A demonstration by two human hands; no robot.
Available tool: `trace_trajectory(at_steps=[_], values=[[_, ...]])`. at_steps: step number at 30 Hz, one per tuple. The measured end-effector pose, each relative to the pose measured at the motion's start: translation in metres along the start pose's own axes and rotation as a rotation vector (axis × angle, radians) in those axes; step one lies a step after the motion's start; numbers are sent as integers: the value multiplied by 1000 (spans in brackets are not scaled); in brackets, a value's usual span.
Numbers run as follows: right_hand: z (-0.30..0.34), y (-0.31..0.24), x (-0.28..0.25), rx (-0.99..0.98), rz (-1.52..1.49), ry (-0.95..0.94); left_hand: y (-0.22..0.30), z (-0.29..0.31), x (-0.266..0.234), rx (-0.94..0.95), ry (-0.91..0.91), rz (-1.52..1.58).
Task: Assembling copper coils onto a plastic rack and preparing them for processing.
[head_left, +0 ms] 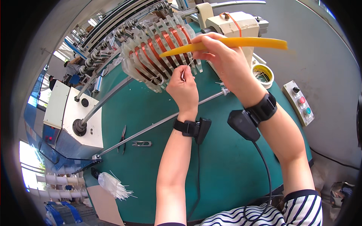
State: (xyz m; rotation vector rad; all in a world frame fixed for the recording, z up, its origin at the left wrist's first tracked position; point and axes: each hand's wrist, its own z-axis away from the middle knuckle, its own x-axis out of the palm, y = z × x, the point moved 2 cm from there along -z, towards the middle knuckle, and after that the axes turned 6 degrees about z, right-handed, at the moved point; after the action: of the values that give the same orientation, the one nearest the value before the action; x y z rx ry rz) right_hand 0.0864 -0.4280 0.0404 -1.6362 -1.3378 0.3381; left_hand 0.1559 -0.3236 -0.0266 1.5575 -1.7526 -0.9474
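A row of copper wire coils (162, 51) sits between clear plastic divider plates (130, 69) on a winding shaft. My right hand (222, 56) is closed round a long, curved yellow strip (260, 42). Its tapered tip reaches over the coils to the left. Just below, my left hand (183, 88) is closed in a pinch at the coils' near side, holding a thin white tie (191, 63). Most of that tie is hidden by the fingers. Both wrists carry black straps with small boxes.
On the green tabletop (143, 169) lie pliers (123, 138), thread snips (142, 143) and a bag of white ties (113, 185). A metal rod (151, 126) crosses it. At right are a tape roll (263, 75) holding white ties and a button box (298, 102). A machine housing (75, 116) stands left.
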Motion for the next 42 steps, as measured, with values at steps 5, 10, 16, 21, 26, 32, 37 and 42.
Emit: trace_trajectory(at_steps=[5, 10, 16, 21, 26, 32, 37, 42], values=[[-33, 7, 13, -13, -32, -106, 6, 2, 6, -103, -32, 146], [-42, 1, 23, -202, 155, -128, 23, 0, 37, -36, -38, 268], [11, -14, 2, -294, 507, 135, 24, -1, 37, -44, -59, 293], [37, -9, -4, -498, 922, 268, 19, -17, -14, 290, 111, -249], [39, 12, 2, -606, 996, 191, 18, -25, -27, 260, 150, -594], [35, 17, 6, -612, 999, 169, 17, -27, -28, 268, 174, -588], [31, 23, 8, -651, 1077, 171, 17, -26, -28, 261, 115, -426], [32, 24, 9, -612, 1018, 158, 15, -25, -29, 316, 66, -371]])
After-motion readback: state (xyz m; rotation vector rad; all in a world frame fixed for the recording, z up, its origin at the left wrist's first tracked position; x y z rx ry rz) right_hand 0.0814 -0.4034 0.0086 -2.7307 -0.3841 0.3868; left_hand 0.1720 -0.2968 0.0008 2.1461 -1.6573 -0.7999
